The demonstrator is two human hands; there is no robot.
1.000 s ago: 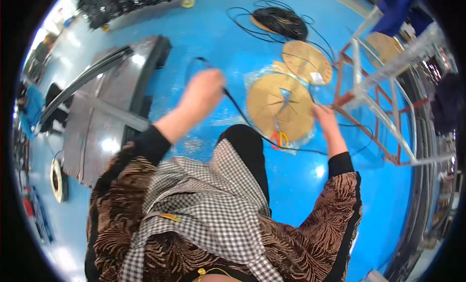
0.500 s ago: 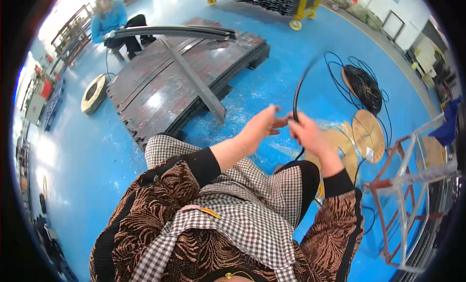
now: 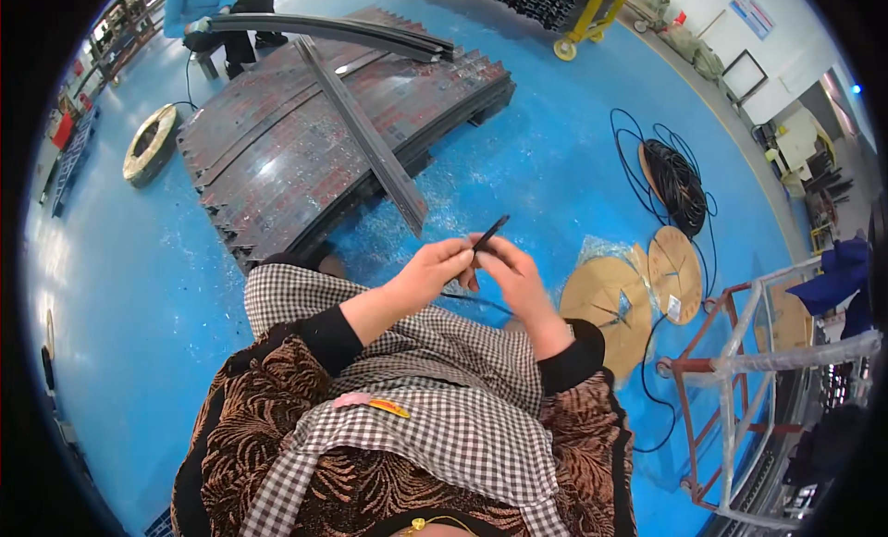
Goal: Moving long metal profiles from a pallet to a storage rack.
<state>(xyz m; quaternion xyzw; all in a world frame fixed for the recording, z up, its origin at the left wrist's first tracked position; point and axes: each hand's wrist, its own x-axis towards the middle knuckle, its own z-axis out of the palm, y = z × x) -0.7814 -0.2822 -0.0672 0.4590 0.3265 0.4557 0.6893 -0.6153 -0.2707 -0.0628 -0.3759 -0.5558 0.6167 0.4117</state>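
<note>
Both hands meet in front of my knees around a thin black flexible strip (image 3: 493, 230), which looks like a rubber seal. Its short end sticks up past my fingertips. My left hand (image 3: 437, 269) pinches it from the left, and my right hand (image 3: 514, 276) closes on it from the right. Below the hands another stretch of black strip (image 3: 476, 302) runs across toward my right sleeve. Where the fingers overlap, the grip itself is partly hidden.
Ahead lies a wide stack of dark metal profiles (image 3: 277, 148), with a loose profile (image 3: 365, 135) across it. A co-worker in blue (image 3: 199, 5) holds a long profile. Rightward are a black coil (image 3: 673, 181), cardboard discs (image 3: 592, 287) and a plastic-wrapped red frame (image 3: 731, 366).
My right hand has come left and the two hands now meet. The long length of strip that curved upward has dropped from view, leaving a short end upright. The view has shifted slightly.
</note>
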